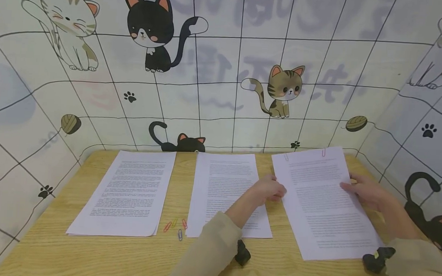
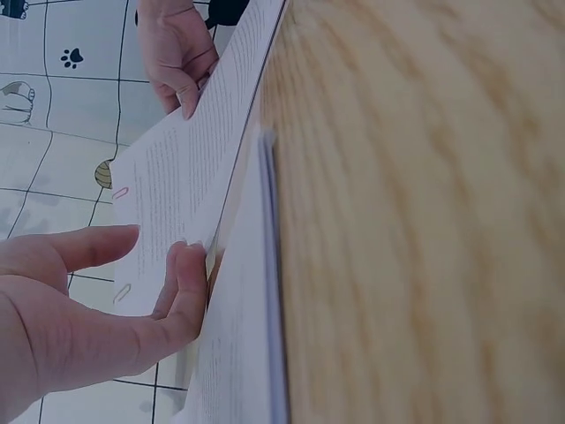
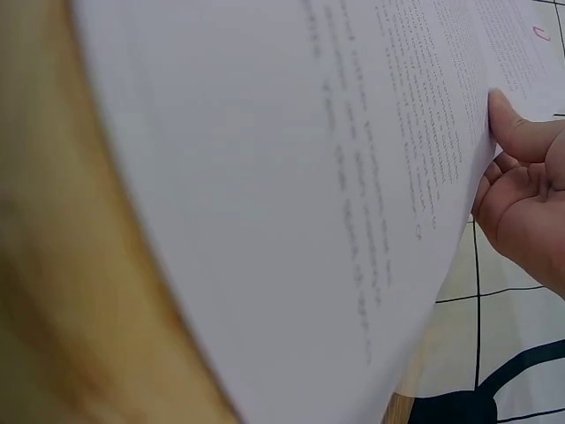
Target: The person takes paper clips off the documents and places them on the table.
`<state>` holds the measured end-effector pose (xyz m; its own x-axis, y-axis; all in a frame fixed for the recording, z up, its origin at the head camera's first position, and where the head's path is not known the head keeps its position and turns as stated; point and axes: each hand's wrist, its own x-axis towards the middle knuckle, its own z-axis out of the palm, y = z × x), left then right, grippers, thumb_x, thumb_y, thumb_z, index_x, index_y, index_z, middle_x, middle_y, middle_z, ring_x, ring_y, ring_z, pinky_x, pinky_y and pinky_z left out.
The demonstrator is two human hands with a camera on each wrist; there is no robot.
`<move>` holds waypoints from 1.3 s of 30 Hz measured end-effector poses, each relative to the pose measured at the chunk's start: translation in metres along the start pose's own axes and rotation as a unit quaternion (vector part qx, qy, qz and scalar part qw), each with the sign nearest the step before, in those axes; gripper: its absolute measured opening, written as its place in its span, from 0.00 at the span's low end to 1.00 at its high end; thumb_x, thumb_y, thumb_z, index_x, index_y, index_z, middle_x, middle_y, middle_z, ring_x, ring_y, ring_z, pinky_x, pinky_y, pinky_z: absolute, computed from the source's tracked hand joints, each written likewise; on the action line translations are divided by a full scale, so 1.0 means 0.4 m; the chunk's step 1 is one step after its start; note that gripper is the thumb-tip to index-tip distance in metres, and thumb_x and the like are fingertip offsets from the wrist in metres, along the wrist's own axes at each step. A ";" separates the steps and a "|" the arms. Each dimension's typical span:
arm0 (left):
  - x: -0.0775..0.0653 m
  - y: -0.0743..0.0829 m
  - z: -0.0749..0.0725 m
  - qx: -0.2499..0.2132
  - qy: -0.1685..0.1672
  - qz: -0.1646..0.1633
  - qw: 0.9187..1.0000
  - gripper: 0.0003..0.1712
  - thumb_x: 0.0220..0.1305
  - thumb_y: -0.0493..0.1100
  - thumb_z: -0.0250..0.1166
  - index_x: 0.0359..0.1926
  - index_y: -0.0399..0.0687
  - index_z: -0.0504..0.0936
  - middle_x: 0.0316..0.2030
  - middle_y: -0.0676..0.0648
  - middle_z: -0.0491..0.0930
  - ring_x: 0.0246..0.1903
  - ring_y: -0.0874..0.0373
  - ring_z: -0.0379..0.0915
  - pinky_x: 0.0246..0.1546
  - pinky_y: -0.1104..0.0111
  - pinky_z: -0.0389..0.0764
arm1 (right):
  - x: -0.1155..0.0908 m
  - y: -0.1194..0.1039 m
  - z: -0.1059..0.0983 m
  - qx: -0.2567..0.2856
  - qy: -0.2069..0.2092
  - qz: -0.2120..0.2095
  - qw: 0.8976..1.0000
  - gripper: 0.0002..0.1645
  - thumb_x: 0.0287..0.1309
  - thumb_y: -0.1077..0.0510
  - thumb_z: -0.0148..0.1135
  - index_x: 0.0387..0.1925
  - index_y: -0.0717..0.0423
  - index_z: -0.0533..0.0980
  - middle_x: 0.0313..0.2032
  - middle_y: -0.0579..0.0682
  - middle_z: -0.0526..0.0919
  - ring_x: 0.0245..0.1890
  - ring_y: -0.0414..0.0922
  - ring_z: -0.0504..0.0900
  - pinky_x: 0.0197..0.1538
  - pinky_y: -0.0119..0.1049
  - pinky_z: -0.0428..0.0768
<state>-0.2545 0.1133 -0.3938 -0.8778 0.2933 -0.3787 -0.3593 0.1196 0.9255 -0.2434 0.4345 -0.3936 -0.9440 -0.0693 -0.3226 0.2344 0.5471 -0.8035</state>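
At the right of the head view, a printed paper stack is tilted, its far end raised. Two paper clips sit on its far edge: a red paper clip and a pale yellowish paper clip. My right hand pinches the right edge, with the thumb on the printed face and the fingers behind. On the left edge, my left hand touches the paper with its fingertips. Its thumb stands apart from them.
A middle paper stack lies partly under my left forearm. A left paper stack is farther over. Between these two, several loose paper clips lie on the wooden table. A cat-patterned backdrop borders the table's back and sides.
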 end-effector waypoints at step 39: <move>-0.029 0.013 -0.064 0.017 -0.037 0.138 0.990 0.07 0.70 0.34 0.64 0.42 0.33 0.83 0.26 0.45 0.84 0.20 0.54 0.79 0.37 0.58 0.86 | -0.011 -0.069 0.022 0.063 0.020 -0.112 0.992 0.27 0.77 0.54 0.53 0.68 0.61 0.59 0.42 0.40 0.84 0.41 0.45 0.85 0.42 0.40 0.83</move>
<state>-0.2544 0.0862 -0.3846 -0.9152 0.3874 -0.1113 -0.0968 0.0567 0.9937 -0.2435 0.4123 -0.3745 -0.9834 -0.1429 -0.1120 0.0436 0.4129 -0.9097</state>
